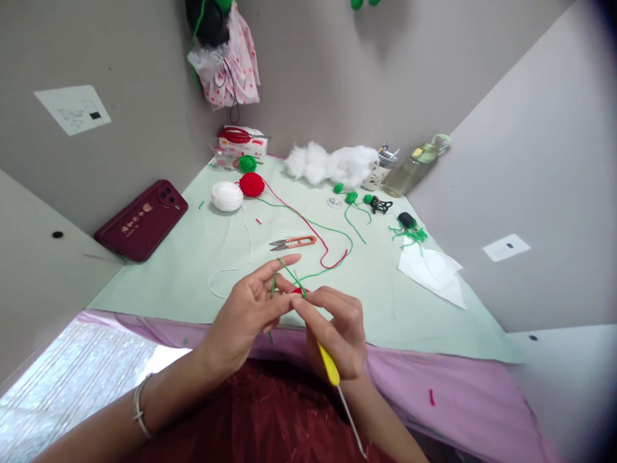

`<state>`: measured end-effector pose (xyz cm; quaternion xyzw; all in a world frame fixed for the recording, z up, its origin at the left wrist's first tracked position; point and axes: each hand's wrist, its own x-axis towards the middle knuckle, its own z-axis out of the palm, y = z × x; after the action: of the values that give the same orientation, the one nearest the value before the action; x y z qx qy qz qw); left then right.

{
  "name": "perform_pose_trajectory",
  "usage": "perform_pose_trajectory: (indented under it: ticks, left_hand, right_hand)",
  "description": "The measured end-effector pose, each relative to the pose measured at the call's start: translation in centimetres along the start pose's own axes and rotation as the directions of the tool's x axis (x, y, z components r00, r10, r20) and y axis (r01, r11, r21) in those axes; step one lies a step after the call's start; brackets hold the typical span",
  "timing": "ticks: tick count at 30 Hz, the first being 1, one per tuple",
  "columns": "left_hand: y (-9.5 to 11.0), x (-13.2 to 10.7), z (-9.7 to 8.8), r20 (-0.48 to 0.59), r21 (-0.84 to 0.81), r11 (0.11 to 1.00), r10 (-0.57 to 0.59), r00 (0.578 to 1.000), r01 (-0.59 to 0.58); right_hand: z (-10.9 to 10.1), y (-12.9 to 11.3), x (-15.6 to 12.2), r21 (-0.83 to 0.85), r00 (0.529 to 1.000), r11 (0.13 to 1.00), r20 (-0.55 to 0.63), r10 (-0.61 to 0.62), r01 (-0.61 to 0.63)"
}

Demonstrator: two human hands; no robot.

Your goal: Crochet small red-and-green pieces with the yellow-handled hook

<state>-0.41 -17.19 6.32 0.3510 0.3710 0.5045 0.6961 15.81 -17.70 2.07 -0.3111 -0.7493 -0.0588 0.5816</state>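
Observation:
My left hand (pixel 250 308) pinches a small red and green crochet piece (pixel 299 292) between thumb and fingers. Green yarn (pixel 285 269) runs over its raised index finger. In my right hand (pixel 337 328) is a crochet hook with a yellow handle (pixel 328 364); its rear metal end points down toward my lap. The hook's working tip meets the crochet piece, mostly hidden by the fingers. Beyond the hands lie orange-handled thread snips (pixel 293 242). Farther back sit a red yarn ball (pixel 251 184), a white yarn ball (pixel 227 196) and a green yarn ball (pixel 247 163).
A maroon phone (pixel 142 220) leans at the left wall. White stuffing (pixel 331 164), a pen cup (pixel 378 172) and a green bottle (pixel 413 168) line the back. Small green crocheted pieces (pixel 351 197), a black piece with green strands (pixel 407 222) and white sheets (pixel 430 275) lie right.

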Motion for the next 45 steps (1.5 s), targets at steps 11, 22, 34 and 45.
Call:
perform_pose_trajectory:
  ticks: [11, 22, 34, 45]
  left_hand:
    - [0.6, 0.6, -1.3, 0.080, 0.087, 0.996, 0.016, 0.997, -0.023]
    - [0.9, 0.1, -1.7, 0.076, 0.318, 0.942, 0.085, 0.993, -0.105]
    - [0.1, 0.2, -2.0, 0.145, 0.196, 0.980, 0.000, 0.989, -0.029]
    - [0.6, 0.0, -1.7, 0.176, 0.170, 0.985, -0.050, 0.983, 0.020]
  right_hand:
    - [-1.5, -0.5, 2.0, 0.372, 0.927, 0.849, 0.146, 0.347, -0.376]
    - [-1.7, 0.2, 2.4, 0.593, 0.721, 0.482, 0.262, 0.642, -0.645]
    - [-1.3, 0.3, 2.2, 0.663, 0.677, 0.360, 0.308, 0.669, -0.657]
    - [-1.1, -0.2, 2.7, 0.719, 0.581, 0.171, 0.373, 0.723, -0.674]
